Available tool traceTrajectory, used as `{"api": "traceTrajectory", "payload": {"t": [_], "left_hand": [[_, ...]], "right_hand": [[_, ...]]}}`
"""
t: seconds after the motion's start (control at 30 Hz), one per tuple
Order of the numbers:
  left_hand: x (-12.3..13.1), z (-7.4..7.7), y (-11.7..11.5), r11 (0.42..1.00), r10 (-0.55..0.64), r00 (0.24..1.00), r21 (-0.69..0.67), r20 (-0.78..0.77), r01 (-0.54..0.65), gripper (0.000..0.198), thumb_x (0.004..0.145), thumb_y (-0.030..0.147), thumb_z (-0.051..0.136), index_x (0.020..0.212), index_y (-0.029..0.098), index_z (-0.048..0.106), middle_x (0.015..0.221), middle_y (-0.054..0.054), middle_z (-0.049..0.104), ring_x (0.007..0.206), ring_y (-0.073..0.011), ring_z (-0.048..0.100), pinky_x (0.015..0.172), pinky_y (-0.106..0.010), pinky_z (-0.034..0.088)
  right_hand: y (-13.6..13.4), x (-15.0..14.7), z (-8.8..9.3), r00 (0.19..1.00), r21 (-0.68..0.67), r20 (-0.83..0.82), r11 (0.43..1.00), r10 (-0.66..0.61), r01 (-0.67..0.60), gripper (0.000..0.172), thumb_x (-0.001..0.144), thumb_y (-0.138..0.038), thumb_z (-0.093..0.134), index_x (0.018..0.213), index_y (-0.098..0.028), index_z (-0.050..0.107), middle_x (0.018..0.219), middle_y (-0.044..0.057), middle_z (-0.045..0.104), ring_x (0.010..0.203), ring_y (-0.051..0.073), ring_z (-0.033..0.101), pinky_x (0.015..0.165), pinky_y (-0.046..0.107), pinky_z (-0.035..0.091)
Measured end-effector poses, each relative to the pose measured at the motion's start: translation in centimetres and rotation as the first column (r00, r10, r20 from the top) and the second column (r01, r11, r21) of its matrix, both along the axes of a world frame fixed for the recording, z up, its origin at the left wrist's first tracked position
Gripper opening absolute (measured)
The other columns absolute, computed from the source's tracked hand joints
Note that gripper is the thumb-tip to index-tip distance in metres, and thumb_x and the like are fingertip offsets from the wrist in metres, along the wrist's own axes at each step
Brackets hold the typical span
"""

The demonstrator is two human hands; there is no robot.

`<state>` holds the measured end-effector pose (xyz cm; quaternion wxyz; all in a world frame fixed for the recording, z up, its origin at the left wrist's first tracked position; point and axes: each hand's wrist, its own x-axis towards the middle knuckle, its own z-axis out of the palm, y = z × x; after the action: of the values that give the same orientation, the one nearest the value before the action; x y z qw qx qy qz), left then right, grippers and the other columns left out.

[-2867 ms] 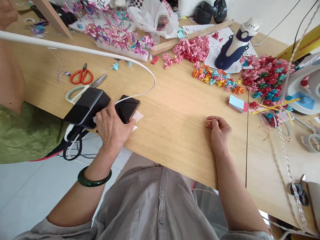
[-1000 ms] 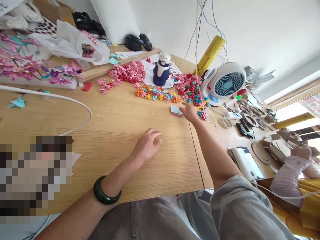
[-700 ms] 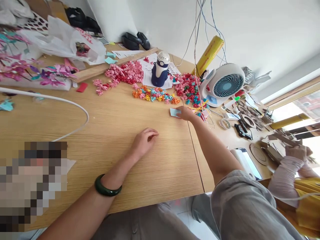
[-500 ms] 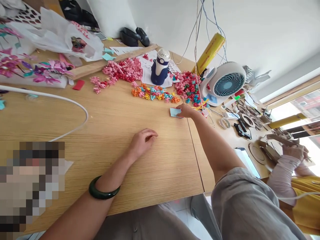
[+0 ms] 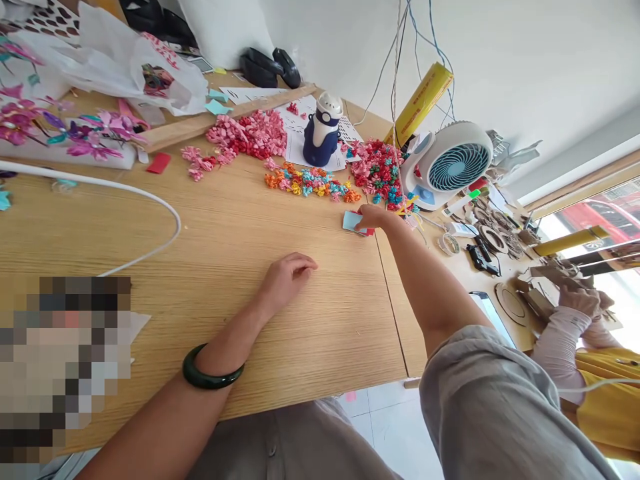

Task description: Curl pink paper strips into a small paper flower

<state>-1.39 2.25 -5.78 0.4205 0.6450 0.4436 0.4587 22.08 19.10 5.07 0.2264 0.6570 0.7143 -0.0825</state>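
Note:
My right hand (image 5: 371, 217) reaches far out over the table, closed on a small light blue rectangular piece of paper or cloth (image 5: 351, 221). A bit of red shows under the fingers at its near edge. My left hand (image 5: 289, 277) rests on the wood nearer to me, with fingers curled together and nothing visible in them. Small looped flowers in orange, yellow, blue and pink (image 5: 310, 182) lie in a strip just beyond the right hand. A red and teal heap (image 5: 379, 172) of similar flowers is behind it.
A navy and white bottle (image 5: 320, 147) and a white fan (image 5: 457, 160) stand at the back, near a pink flower heap (image 5: 255, 133). A white cable (image 5: 160, 203) loops in from the left. At right, another person's hands (image 5: 583, 300) work on brown pieces.
My right hand and the light blue piece have shifted slightly, and red now shows beneath the fingers. My left hand stays in place on the table.

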Motion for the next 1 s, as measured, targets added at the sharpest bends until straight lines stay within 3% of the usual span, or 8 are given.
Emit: {"api": "traceTrajectory", "payload": {"t": [0.13,0.33,0.5,0.6,0.7,0.8,0.9,1.0], "left_hand": [[0.0,0.0,0.0,1.000,0.000,1.000,0.001,-0.001,0.000,0.021,0.087,0.030,0.061,0.086,0.022,0.080,0.100,-0.008,0.079,0.095,-0.0218,0.075,0.086,-0.036,0.065],[-0.1,0.3,0.0,1.000,0.001,1.000,-0.001,0.000,-0.001,0.022,0.086,0.032,0.062,0.087,0.020,0.080,0.101,-0.009,0.079,0.094,-0.0224,0.076,0.085,-0.035,0.065],[0.0,0.3,-0.2,0.999,0.043,0.999,0.012,0.010,-0.043,0.022,0.087,0.031,0.061,0.088,0.020,0.080,0.100,-0.009,0.079,0.094,-0.0221,0.076,0.085,-0.034,0.065],[-0.1,0.2,-0.2,0.989,0.145,0.989,0.040,0.018,-0.145,0.031,0.087,0.025,0.058,0.111,0.017,0.076,0.117,-0.012,0.075,0.105,-0.0234,0.073,0.096,-0.039,0.063],[-0.1,0.0,-0.1,0.960,0.267,0.963,0.074,0.039,-0.269,0.062,0.080,0.014,0.059,0.142,0.014,0.057,0.146,-0.017,0.060,0.134,-0.0289,0.060,0.120,-0.050,0.048],[0.6,-0.3,0.1,0.954,0.293,0.954,0.055,0.061,-0.296,0.082,0.077,0.007,0.058,0.156,0.012,0.038,0.161,-0.020,0.046,0.153,-0.0325,0.043,0.131,-0.052,0.033],[1.9,-0.6,0.3,0.963,0.268,0.962,0.013,0.049,-0.269,0.091,0.077,0.003,0.056,0.162,0.012,0.026,0.167,-0.021,0.038,0.158,-0.0309,0.036,0.133,-0.048,0.030],[3.3,-0.4,0.4,0.967,0.253,0.967,-0.019,0.040,-0.253,0.090,0.081,0.007,0.060,0.163,0.017,0.023,0.165,-0.019,0.043,0.157,-0.0296,0.039,0.131,-0.049,0.032]], "right_hand": [[0.5,0.1,0.0,0.999,-0.032,0.007,0.998,-0.054,0.054,0.044,0.082,-0.032,0.082,0.120,-0.013,0.070,0.118,0.015,0.077,0.106,0.030,0.073,0.087,0.038,0.058],[-0.1,-0.2,0.0,0.999,-0.005,-0.007,0.999,-0.053,0.053,0.037,0.099,-0.039,0.067,0.129,-0.017,0.064,0.133,0.010,0.067,0.116,0.024,0.068,0.099,0.047,0.060],[-3.3,-1.2,1.2,0.995,0.151,-0.094,0.988,-0.026,0.040,0.039,0.100,-0.039,0.066,0.133,-0.018,0.063,0.135,0.011,0.066,0.116,0.024,0.068,0.099,0.047,0.060],[-6.8,-3.1,1.5,0.981,0.269,-0.187,0.963,0.058,-0.005,0.037,0.102,-0.024,0.058,0.138,-0.016,0.058,0.133,0.015,0.069,0.119,0.028,0.068,0.101,0.047,0.058],[-10.4,-5.7,0.4,0.948,0.308,-0.269,0.948,0.170,-0.082,0.051,0.097,-0.010,0.050,0.147,-0.019,0.050,0.137,0.015,0.071,0.123,0.030,0.068,0.102,0.045,0.057],[-12.8,-7.5,-1.8,0.877,0.332,-0.384,0.930,0.288,-0.160,0.069,0.088,-0.006,0.049,0.156,-0.014,0.039,0.141,0.018,0.068,0.130,0.033,0.064,0.101,0.048,0.058],[-13.5,-7.9,-3.9,0.821,0.353,-0.491,0.928,0.290,-0.116,0.072,0.085,-0.009,0.050,0.156,-0.014,0.038,0.148,0.017,0.064,0.136,0.033,0.059,0.107,0.051,0.056],[-13.5,-7.4,-5.3,0.739,0.406,-0.604,0.913,0.300,-0.039,0.075,0.082,-0.011,0.050,0.156,-0.010,0.036,0.143,0.017,0.066,0.133,0.030,0.060,0.111,0.048,0.054]]}}
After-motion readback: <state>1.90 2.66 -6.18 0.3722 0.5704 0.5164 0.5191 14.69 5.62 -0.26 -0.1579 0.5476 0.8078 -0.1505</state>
